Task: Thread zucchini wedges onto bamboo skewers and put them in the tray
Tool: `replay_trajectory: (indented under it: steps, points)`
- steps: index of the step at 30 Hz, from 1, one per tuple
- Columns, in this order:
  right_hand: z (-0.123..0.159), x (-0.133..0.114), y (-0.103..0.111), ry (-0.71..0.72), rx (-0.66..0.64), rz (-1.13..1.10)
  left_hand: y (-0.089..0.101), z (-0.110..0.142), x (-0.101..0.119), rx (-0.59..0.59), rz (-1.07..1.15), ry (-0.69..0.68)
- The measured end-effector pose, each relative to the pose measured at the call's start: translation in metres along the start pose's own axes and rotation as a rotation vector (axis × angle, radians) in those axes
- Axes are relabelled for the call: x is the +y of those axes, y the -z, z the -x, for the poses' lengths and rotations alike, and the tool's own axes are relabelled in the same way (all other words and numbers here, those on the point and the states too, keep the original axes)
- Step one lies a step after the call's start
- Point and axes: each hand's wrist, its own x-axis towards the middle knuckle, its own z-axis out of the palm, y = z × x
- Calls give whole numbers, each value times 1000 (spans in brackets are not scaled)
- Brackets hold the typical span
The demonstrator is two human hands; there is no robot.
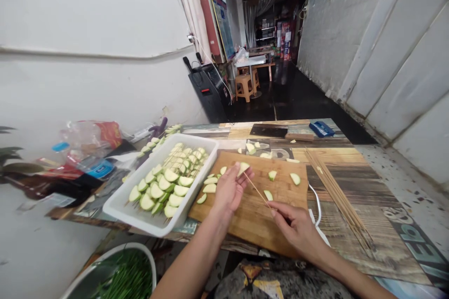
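My left hand [229, 189] pinches a pale, green-edged vegetable slice [242, 167], which looks like zucchini or green eggplant. In my right hand [294, 226] is a thin wooden skewer [257, 190], its far tip meeting the slice; how deep it goes in cannot be made out. Both hands are above a wooden cutting board [245, 229] with several loose slices, among them one slice [295, 178] at the right. To the left, a white plastic tub [115, 212] holds many skewered slices [170, 175].
A bundle of bare skewers [338, 196] lies right of the board. A cleaver [270, 131] and a blue box [322, 129] lie at the table's far side. Bottles and bags crowd the left, including a plastic bottle [94, 167]. Below stands a bowl [153, 261] of green stalks.
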Motion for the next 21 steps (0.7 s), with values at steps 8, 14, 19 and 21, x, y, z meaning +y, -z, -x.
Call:
replay_trajectory:
  steps: [8,14,19,21]
  points:
    - [-2,4,-6,1,43,-10,-5,-6,-4,85,10,9]
    - [-3,0,-5,46,72,20,-5,-3,-4,83,19,16]
    - [-3,-1,-5,69,98,44,-7,-2,-4,70,18,38]
    - [-4,-1,-6,80,103,45,-7,-2,-3,68,20,39]
